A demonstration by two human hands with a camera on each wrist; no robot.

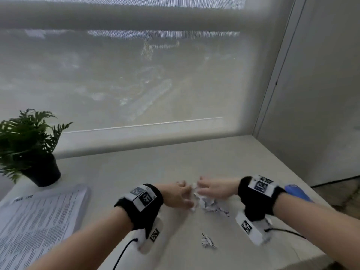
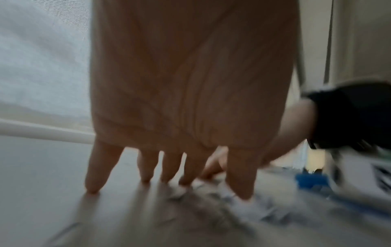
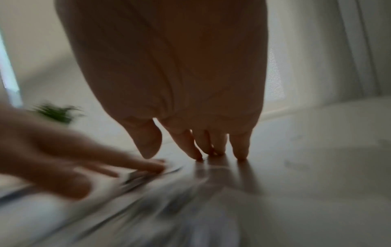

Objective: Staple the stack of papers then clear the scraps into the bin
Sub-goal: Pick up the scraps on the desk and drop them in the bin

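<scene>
Both hands are seen low over the pale surface (image 1: pixel 136 168), palms facing each other. The left hand (image 1: pixel 176 194) and the right hand (image 1: pixel 216 189) are set either side of a small heap of paper scraps (image 1: pixel 206 203), which is bracketed between them near the middle of the surface. On the left wrist view the left fingers (image 2: pixel 93 173) are shown straight and spread, tips down on the surface, with blurred scraps at the thumb side; nothing is gripped. On the right wrist view the right fingers (image 3: pixel 240 147) are likewise held straight with the tips touching the surface, and nothing is clasped there either. The left hand's fingers are seen in that same view pressed flat onto a scrap, though the blur is heavy. A few printed strips (image 1: pixel 220 211) are trailed out just nearer the camera than the heap, and one loose scrap (image 1: pixel 207 241) is left lying well apart, closer to the person. The stack of papers (image 1: pixel 39 221) is laid at the left of the surface under a clear cover. A potted plant (image 1: pixel 29 147) is stood beyond it. A blue object (image 1: pixel 298 192), largely hidden, is glimpsed behind the right wrist band. No bin can be made out.
</scene>
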